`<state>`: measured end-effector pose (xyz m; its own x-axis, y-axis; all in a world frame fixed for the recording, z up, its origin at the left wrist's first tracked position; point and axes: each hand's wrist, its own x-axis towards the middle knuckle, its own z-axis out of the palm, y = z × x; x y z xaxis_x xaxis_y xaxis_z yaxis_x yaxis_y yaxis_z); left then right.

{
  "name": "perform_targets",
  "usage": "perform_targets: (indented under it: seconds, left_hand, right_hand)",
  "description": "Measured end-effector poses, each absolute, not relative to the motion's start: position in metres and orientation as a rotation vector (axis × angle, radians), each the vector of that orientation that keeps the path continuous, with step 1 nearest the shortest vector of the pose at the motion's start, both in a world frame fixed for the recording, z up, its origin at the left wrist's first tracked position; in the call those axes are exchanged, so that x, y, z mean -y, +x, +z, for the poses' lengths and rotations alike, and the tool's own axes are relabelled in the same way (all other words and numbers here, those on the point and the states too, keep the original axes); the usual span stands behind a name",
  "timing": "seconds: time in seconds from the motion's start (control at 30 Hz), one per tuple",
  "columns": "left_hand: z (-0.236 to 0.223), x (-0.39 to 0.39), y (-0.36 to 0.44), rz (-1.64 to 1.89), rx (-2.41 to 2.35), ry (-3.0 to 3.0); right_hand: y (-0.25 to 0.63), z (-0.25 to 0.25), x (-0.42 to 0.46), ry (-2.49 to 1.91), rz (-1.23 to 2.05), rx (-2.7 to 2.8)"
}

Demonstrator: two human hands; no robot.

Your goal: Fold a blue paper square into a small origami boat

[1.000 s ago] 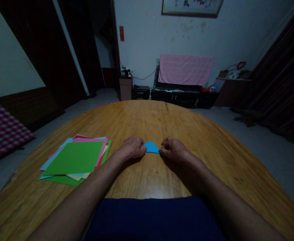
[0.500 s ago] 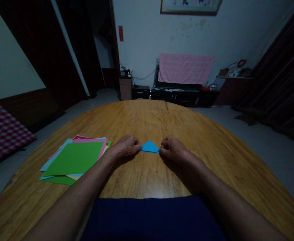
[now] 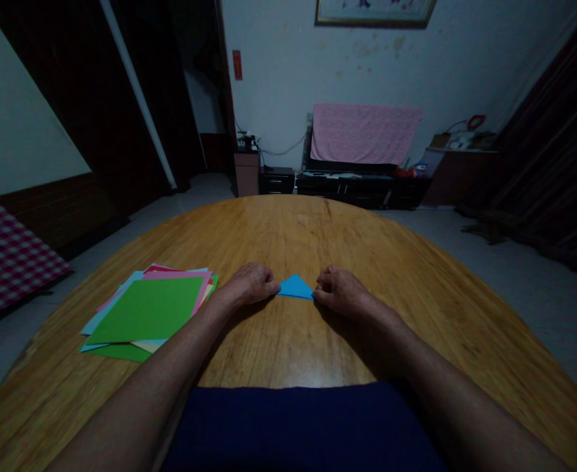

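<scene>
While both bare hands rest on the round wooden tabletop (image 3: 288, 242), a small blue paper triangle (image 3: 295, 288) lies flat between them, the curled fingers of the left hand (image 3: 249, 285) and the right hand (image 3: 340, 293) touching its two side corners; whether they pinch it, I cannot tell. A fanned stack of square coloured paper sheets (image 3: 145, 309), green on top, lies just beside the left hand.

The worktop (image 3: 288, 229) is glossy varnished wood; the folded blue paper (image 3: 295, 287) and stacked colored sheets (image 3: 145, 309) look smooth and matt.
</scene>
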<state>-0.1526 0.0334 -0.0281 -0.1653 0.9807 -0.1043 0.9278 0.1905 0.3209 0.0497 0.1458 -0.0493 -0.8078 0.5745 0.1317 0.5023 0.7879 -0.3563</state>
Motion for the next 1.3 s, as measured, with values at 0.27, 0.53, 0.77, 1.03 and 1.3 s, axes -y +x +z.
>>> perform_targets:
  seconds: [0.27, 0.53, 0.77, 1.03, 1.3]
  left_hand:
    - [-0.021, -0.032, -0.148, 0.234, -2.196, 1.750]
    - [-0.022, -0.032, -0.146, 0.218, -2.224, 1.739]
    - [-0.014, -0.028, -0.144, 0.193, -2.252, 1.641]
    - [-0.015, -0.031, -0.145, 0.167, -2.258, 1.657]
    - [-0.016, -0.033, -0.146, 0.147, -2.259, 1.663]
  right_hand:
    - [0.051, -0.043, -0.142, -0.844, 0.504, 2.740]
    - [0.052, -0.051, -0.146, -0.789, 0.527, 2.714]
    - [0.048, -0.044, -0.134, -0.688, 0.389, 2.652]
    - [0.029, -0.047, -0.105, -0.473, 0.333, 2.698]
    - [0.028, -0.055, -0.104, -0.465, 0.236, 2.734]
